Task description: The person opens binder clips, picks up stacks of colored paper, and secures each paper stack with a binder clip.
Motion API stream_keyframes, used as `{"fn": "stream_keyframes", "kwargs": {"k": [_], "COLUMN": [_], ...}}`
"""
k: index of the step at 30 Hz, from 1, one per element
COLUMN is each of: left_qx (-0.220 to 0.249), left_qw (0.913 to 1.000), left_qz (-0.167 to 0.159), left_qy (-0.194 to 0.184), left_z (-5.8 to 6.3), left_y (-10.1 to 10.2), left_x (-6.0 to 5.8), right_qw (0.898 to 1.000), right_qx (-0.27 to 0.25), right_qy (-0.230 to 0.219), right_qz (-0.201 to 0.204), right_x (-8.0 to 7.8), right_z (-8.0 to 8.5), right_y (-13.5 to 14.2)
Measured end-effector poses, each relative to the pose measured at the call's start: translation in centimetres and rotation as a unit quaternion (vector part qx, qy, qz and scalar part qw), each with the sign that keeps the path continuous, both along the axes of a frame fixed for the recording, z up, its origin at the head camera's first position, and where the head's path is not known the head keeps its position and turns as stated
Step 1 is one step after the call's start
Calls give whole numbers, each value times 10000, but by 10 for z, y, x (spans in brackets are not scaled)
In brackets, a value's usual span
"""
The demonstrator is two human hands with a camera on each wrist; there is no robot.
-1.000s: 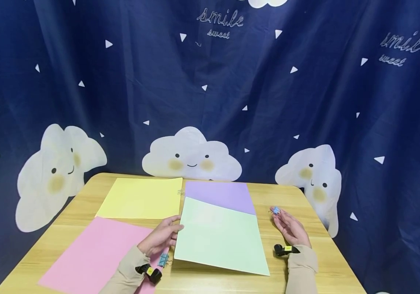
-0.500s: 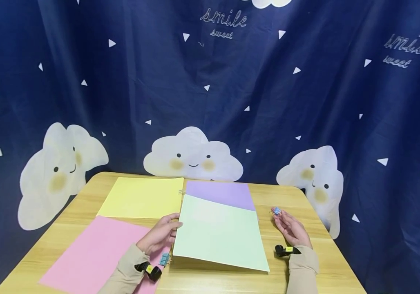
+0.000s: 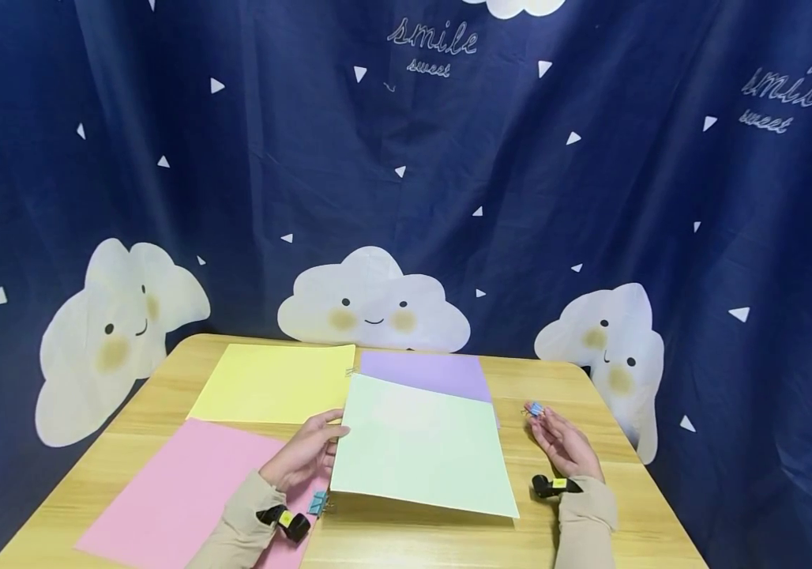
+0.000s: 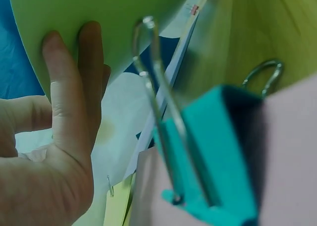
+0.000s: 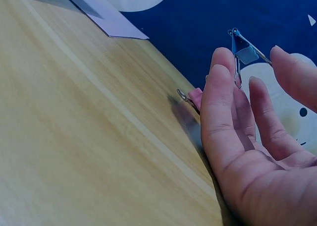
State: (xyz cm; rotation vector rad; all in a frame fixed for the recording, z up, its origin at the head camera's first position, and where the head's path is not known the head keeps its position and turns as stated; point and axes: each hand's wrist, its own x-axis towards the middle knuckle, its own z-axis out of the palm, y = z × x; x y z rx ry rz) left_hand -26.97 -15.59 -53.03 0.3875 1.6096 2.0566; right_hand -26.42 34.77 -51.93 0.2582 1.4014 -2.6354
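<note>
My left hand (image 3: 306, 450) pinches the left edge of a light green sheet of paper (image 3: 427, 450), thumb on top and fingers spread underneath. The sheet's near edge is raised above the table and casts a shadow. At the right, my right hand (image 3: 568, 446) holds a small blue binder clip (image 5: 243, 50) by its wire handles, between thumb and fingertips. Just below my left hand, a teal binder clip (image 4: 208, 151) grips the right edge of a pink sheet (image 3: 193, 490). Behind the right hand's fingers, a pink clip (image 5: 196, 97) is partly hidden.
A yellow sheet (image 3: 278, 383) lies at the back left of the wooden table (image 3: 406, 545). Beside it is a purple sheet (image 3: 427, 371), partly covered by the green one. Wire clip handles (image 3: 350, 372) show between them. A dark blue cloud-print curtain (image 3: 406, 190) hangs behind.
The green sheet has shifted slightly left and away from me with my left hand. My right hand stays in nearly the same place with the blue clip.
</note>
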Motion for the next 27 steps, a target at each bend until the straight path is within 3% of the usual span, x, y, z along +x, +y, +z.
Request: {"fn": "stream_keyframes", "kwargs": {"k": [11, 18, 27], "left_qx": [89, 136, 213], "left_qw": [9999, 9999, 9995], "left_qz": [106, 74, 210], "left_qy": [-15, 2, 50], "left_z": [-1, -1, 3], "left_y": [-6, -8, -14], "left_x": [-5, -4, -7], "right_qw": [9999, 9999, 10000], "right_qx": [48, 21, 40], "right_qy": [-48, 39, -6], "right_qz": [-104, 112, 88], "right_x": [-2, -3, -3], "right_z": [-4, -6, 0], "right_y": [1, 2, 0]}}
